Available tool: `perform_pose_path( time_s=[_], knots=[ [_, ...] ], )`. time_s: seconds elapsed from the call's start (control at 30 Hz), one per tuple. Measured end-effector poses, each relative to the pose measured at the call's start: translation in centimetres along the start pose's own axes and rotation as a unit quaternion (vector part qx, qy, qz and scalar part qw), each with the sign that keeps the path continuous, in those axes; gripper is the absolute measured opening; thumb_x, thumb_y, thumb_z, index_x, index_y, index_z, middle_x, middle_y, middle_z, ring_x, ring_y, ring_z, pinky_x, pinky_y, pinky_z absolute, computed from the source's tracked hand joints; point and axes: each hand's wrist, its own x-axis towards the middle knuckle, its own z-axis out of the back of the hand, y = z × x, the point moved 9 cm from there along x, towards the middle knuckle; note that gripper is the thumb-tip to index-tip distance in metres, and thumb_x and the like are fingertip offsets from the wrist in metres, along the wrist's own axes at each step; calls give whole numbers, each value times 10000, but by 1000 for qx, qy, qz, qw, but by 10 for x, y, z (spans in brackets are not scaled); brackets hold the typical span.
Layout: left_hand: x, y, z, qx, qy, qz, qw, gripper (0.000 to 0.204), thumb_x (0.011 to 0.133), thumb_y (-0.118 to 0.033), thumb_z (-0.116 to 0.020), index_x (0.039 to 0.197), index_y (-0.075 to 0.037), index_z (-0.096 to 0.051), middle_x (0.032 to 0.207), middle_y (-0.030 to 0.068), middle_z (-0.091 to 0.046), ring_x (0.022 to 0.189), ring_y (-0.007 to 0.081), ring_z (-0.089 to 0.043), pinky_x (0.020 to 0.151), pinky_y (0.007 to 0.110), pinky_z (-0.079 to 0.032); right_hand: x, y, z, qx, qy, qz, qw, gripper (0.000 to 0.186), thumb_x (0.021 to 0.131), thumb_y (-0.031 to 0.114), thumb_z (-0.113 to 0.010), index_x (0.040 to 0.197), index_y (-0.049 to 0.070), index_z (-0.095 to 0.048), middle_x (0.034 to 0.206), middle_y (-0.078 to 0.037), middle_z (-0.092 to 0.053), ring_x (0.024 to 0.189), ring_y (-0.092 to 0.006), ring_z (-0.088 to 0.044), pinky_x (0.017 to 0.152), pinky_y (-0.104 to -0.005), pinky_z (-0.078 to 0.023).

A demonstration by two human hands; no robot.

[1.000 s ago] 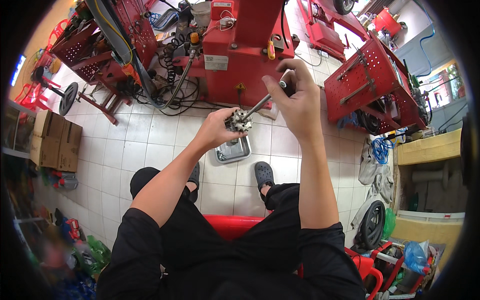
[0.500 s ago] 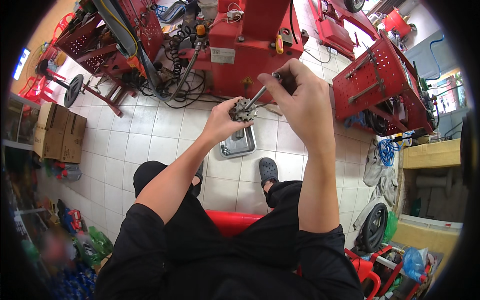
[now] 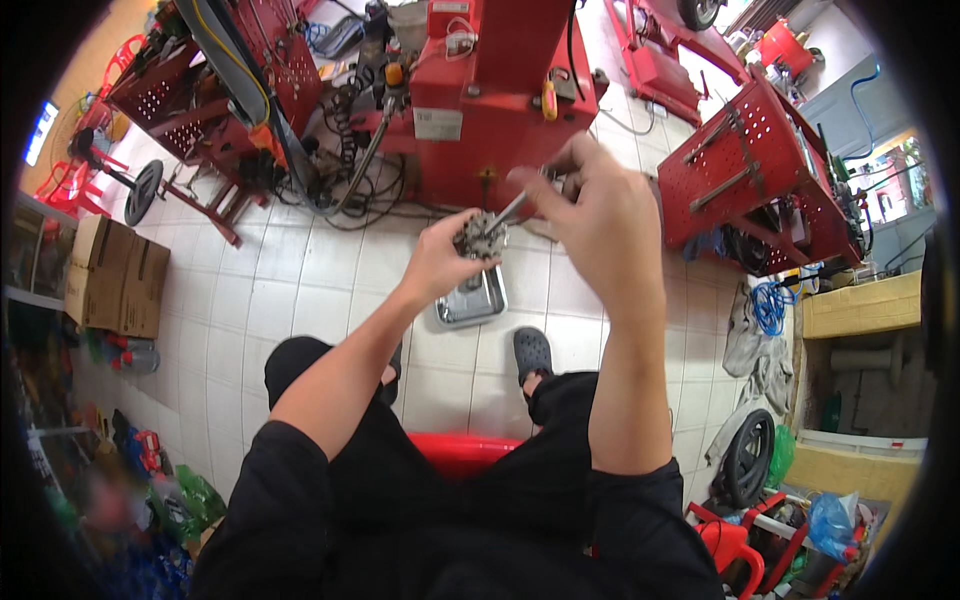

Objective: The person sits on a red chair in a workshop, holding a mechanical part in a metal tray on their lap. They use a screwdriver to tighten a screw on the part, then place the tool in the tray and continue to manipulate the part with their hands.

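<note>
My left hand (image 3: 441,254) is closed around a round grey metal part (image 3: 484,238) with toothed or notched edges, held up in front of my knees. From the upper right, my right hand (image 3: 606,222) pinches a slim metal rod-shaped tool (image 3: 512,208). Its lower end meets the face of the toothed part; whether it sits in a hole, I cannot tell. The fingers of my right hand are slightly smeared by motion. Below the part, on the floor, stands a shallow metal tray (image 3: 472,318), partly hidden by my left hand and the part, with something dark inside.
Ahead rises a red machine (image 3: 510,150) with hoses and cables (image 3: 365,190) at its base. A red perforated tool cart (image 3: 725,170) stands to the right, another (image 3: 215,90) at the far left. Cardboard boxes (image 3: 115,275) sit at left; a tyre (image 3: 748,455) lies at lower right.
The whole view has shifted slightly, the machine appearing a little lower. My right hand is now blurred around the tool; both hands keep their hold on the same things.
</note>
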Motion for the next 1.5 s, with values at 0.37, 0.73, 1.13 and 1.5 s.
perform_pose_path(
  time_s=[0.37,0.73,1.13,1.5],
  knots=[
    [-3,-15,-2,-29,-11,55,998,630,653,-185,-829,1179,22,-552,1005,83,-661,870,107,-616,804,267,-490,2,4,1,94,22,6,995,243,805,177,-674,949,5,-582,736,-154,-639,666,-287,-648,600,-352,-483],
    [-3,-18,-7,-31,15,47,998,599,681,-96,-810,1200,7,-531,1030,53,-637,883,93,-605,793,266,-496,0,5,4,142,6,29,989,252,821,195,-663,937,3,-548,785,-143,-645,739,-305,-643,642,-358,-483],
    [-4,-24,-13,-56,40,10,998,630,657,-166,-826,1190,-1,-531,987,62,-655,877,107,-620,819,277,-498,8,-11,-22,302,58,71,949,398,870,155,-635,1243,45,-548,899,-53,-629,766,-93,-563,631,-268,-465],
    [-6,-27,-22,-144,70,34,987,576,672,-97,-803,1175,-1,-539,981,46,-634,865,98,-592,810,263,-491,8,-16,-42,483,58,18,874,165,879,154,-648,939,17,-578,790,-6,-609,699,-56,-543,613,-211,-435]
  ],
)
